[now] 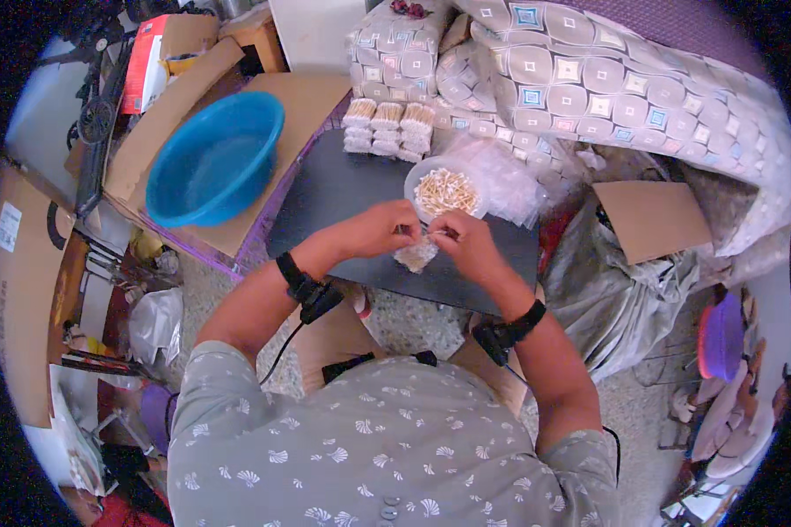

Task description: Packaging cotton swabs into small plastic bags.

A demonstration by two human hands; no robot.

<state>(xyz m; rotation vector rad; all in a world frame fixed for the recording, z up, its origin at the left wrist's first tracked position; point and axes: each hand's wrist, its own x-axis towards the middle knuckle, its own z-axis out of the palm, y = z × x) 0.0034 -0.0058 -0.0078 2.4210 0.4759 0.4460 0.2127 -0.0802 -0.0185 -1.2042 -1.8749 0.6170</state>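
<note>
Small bag (416, 256) — between left hand (390, 228), right hand (471, 244)

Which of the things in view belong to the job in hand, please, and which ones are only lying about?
Belong to the job:
small clear bag between left hand and right hand
cotton swabs in the white bowl
stacked swab packs
clear plastic bags, probably
black table

Seem just lying about:
blue basin
cardboard piece
grey sack
</note>
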